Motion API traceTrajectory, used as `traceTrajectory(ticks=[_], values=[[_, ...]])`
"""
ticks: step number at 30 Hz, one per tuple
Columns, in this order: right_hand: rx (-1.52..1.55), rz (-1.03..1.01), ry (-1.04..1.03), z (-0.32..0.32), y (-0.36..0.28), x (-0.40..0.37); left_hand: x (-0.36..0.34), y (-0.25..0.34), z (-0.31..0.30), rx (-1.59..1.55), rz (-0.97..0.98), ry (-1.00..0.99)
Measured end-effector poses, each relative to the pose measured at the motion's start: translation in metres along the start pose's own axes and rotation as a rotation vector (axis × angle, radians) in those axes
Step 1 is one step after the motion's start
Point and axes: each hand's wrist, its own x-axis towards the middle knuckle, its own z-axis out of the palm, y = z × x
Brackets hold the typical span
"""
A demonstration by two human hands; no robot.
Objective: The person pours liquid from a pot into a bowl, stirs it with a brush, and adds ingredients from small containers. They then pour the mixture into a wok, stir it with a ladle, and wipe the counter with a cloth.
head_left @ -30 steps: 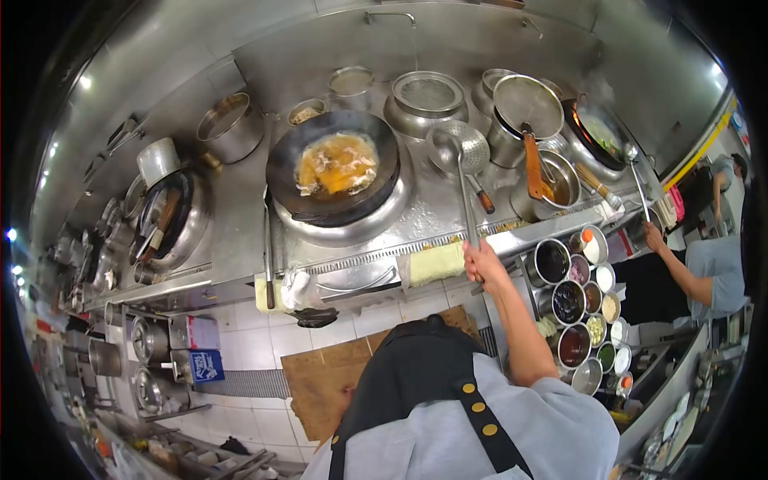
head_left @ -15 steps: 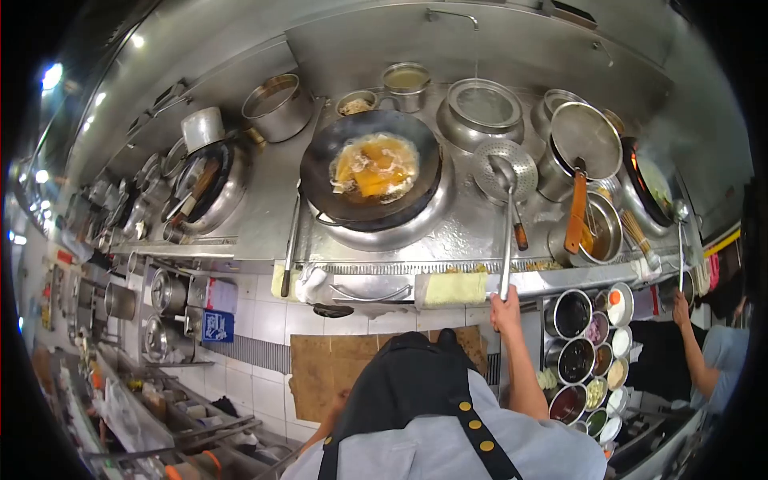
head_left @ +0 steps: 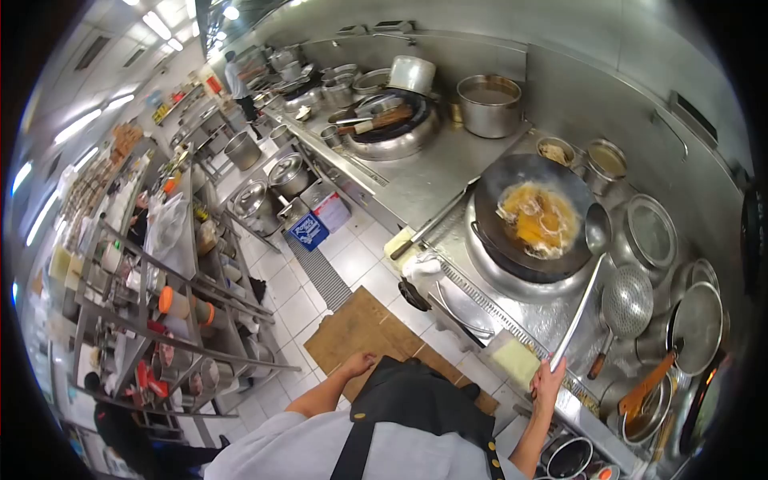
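My right hand [head_left: 548, 382] is closed around the end of a long metal ladle [head_left: 578, 310]. The ladle's bowl is over the right rim of a dark wok [head_left: 502, 232]. Yellow-orange food [head_left: 538, 220] with pale foam lies in the wok, which sits on a round metal ring at the stove. My left hand [head_left: 358, 365] is in front of my apron, above a brown mat, away from the stove; its fingers are partly bent, and I see nothing held in it. A perforated skimmer [head_left: 627, 302] lies right of the ladle.
A second tool [head_left: 432, 222] leans on the wok's left side. Pots [head_left: 490, 104], strainers [head_left: 694, 328] and a folded yellow cloth [head_left: 514, 359] are along the stove. Shelves [head_left: 200, 272] stand at the left. One person [head_left: 236, 84] stands far back; another in dark clothes [head_left: 124, 432] is at lower left.
The view has turned left. The ladle's bowl has moved from the skimmer to the wok's right rim. My left hand has come out in front of my body and shows more fully.
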Motion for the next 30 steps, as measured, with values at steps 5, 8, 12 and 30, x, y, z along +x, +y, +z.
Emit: traceTrajectory(ticks=[5, 8, 12, 30], values=[[-0.12, 0.012, 0.009, 0.022, 0.0, -0.025, 0.019, -0.001, 0.006, 0.046, -0.019, -0.076], [-0.153, 0.124, 0.042, 0.035, -0.01, -0.04, 0.035, -0.021, 0.009, -0.128, -0.143, -0.169], [-0.299, 0.083, -0.009, 0.056, -0.042, -0.05, 0.074, -0.061, 0.004, -0.235, -0.128, -0.225], [-0.707, 0.157, -0.063, 0.133, -0.114, -0.074, 0.177, -0.101, -0.074, -0.225, -0.028, -0.109]])
